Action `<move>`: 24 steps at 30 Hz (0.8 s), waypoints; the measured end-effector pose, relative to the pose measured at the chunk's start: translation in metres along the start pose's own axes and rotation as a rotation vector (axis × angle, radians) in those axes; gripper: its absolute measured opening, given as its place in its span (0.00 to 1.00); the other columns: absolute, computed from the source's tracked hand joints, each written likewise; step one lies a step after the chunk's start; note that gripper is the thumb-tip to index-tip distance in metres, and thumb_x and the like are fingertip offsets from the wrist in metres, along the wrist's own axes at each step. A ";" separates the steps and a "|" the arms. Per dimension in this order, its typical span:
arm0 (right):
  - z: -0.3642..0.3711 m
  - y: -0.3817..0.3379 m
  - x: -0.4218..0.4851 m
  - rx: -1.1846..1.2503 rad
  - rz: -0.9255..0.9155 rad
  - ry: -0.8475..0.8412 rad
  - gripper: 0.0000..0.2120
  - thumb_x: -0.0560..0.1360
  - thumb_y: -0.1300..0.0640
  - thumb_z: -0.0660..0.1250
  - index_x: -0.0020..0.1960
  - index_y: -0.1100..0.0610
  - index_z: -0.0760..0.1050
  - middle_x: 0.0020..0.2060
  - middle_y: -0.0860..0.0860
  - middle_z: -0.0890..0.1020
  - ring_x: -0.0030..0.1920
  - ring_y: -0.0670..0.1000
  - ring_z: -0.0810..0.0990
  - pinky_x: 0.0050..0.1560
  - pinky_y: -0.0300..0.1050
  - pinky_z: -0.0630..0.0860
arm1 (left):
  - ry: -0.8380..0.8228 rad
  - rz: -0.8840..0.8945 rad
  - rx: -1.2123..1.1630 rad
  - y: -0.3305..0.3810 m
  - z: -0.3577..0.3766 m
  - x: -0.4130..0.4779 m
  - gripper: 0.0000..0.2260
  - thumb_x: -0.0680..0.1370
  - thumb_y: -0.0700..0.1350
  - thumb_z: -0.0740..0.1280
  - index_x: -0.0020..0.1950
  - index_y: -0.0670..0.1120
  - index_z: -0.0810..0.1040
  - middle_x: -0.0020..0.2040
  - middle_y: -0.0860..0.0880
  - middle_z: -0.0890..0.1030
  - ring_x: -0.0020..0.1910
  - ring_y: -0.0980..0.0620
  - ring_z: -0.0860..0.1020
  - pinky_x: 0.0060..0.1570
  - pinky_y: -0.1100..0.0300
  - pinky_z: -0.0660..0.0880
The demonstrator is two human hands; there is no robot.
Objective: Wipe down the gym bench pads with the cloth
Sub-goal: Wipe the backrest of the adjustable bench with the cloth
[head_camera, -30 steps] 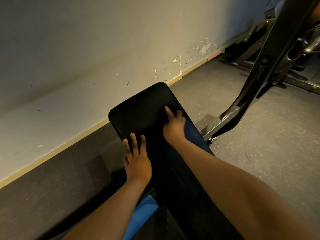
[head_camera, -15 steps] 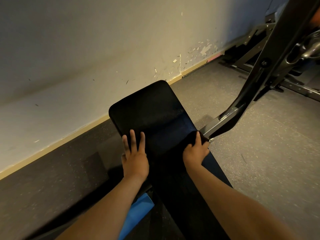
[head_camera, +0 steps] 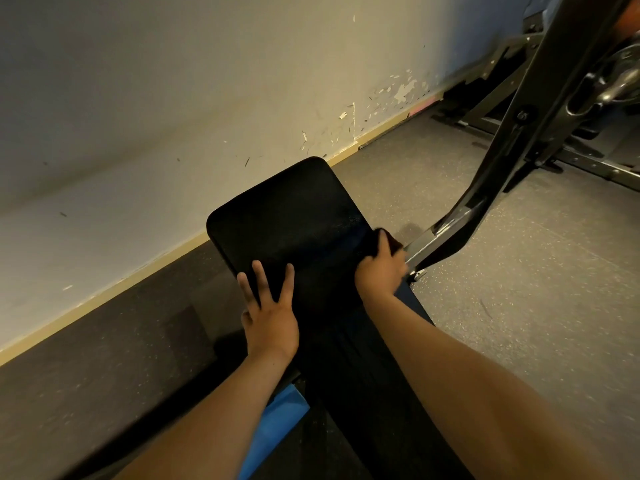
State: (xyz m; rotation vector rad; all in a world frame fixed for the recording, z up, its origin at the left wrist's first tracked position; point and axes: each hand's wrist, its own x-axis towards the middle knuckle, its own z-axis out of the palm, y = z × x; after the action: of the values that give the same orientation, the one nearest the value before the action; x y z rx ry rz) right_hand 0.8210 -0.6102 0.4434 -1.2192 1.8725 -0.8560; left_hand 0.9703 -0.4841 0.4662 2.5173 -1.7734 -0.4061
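Observation:
The black bench pad (head_camera: pixel 294 216) runs from me toward the wall, its rounded end farthest away. My left hand (head_camera: pixel 270 317) rests flat on the pad's left edge, fingers spread and straight. My right hand (head_camera: pixel 381 271) is at the pad's right edge, its fingers curled round a dark bunched cloth (head_camera: pixel 389 239) that hangs over the side. Most of the cloth is hidden under that hand.
A scuffed wall (head_camera: pixel 173 116) stands close on the left beyond a strip of dark floor. A slanted metal frame (head_camera: pixel 512 140) rises from the floor right of the pad, with more rack parts behind it. A blue object (head_camera: pixel 273 431) lies under the bench near me.
My right hand has slid with the cloth from the middle of the pad out to its right edge. My left hand has stayed in place.

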 end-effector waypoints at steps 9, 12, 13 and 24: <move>-0.011 0.000 -0.008 0.120 0.106 -0.002 0.31 0.78 0.67 0.60 0.77 0.48 0.60 0.76 0.56 0.53 0.75 0.61 0.55 0.75 0.54 0.59 | -0.015 0.001 -0.003 0.007 -0.005 0.000 0.43 0.82 0.40 0.63 0.79 0.63 0.32 0.73 0.43 0.19 0.72 0.34 0.23 0.75 0.37 0.56; 0.007 -0.045 -0.013 0.099 -0.157 -0.131 0.31 0.79 0.67 0.59 0.79 0.49 0.57 0.75 0.57 0.55 0.74 0.61 0.58 0.75 0.53 0.58 | -0.015 0.010 -0.007 0.005 -0.003 0.001 0.43 0.82 0.40 0.63 0.79 0.63 0.32 0.73 0.43 0.19 0.72 0.34 0.22 0.75 0.36 0.54; 0.011 -0.053 -0.015 0.060 -0.245 -0.161 0.30 0.80 0.65 0.59 0.79 0.49 0.57 0.74 0.58 0.57 0.71 0.61 0.61 0.74 0.54 0.61 | -0.015 0.013 -0.009 0.005 -0.002 0.002 0.43 0.82 0.40 0.62 0.79 0.63 0.33 0.73 0.43 0.19 0.71 0.34 0.22 0.75 0.36 0.53; -0.022 0.049 -0.023 0.039 0.076 0.035 0.32 0.79 0.63 0.60 0.78 0.42 0.56 0.73 0.53 0.57 0.73 0.59 0.58 0.73 0.58 0.63 | -0.004 0.015 -0.033 0.004 -0.005 0.000 0.43 0.81 0.38 0.62 0.79 0.64 0.35 0.74 0.45 0.20 0.72 0.35 0.23 0.74 0.38 0.59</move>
State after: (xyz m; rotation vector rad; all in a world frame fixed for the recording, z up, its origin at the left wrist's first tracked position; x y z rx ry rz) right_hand 0.7874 -0.5692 0.4186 -1.1086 1.9087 -0.8728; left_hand 0.9680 -0.4858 0.4720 2.4813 -1.7709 -0.4360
